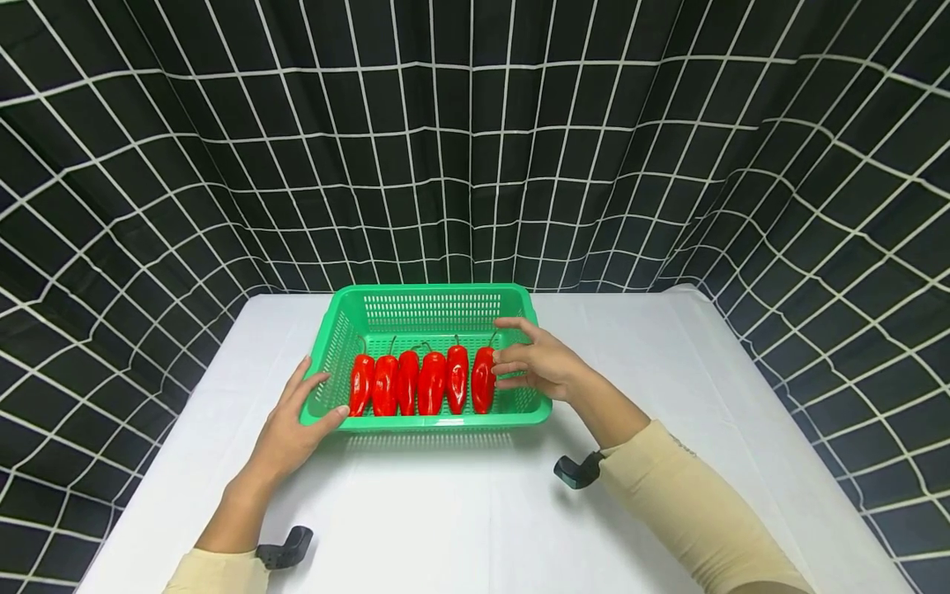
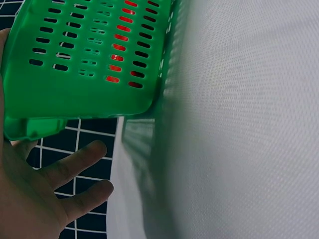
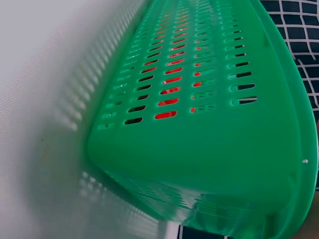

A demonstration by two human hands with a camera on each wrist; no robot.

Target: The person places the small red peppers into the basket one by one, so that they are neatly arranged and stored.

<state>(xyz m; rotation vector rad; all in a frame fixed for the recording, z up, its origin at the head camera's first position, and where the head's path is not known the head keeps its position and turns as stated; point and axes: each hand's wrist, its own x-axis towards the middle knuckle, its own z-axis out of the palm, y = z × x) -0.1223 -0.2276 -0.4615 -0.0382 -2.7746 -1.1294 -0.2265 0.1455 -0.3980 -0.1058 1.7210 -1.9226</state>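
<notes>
Several glossy red peppers [image 1: 433,384] with thin stems lie side by side in a green plastic basket [image 1: 438,422] with slotted walls. My left hand [image 1: 289,433] rests at the basket's front left corner, its thumb over the front rim and one finger over the left rim. In the left wrist view two straight, spread fingers [image 2: 79,162] of that hand show outside the basket. Over the basket's right side reaches my right hand [image 1: 542,360], its fingertips beside the rightmost pepper [image 1: 483,379]. Whether they touch it I cannot tell. In the right wrist view the basket wall hides most of that hand.
The basket stands on a white-covered table [image 1: 438,511], toward its far side. A black curtain with a white grid [image 1: 475,165] hangs behind the table and along both sides. Dark wrist-worn devices [image 1: 579,470] stick out below both forearms.
</notes>
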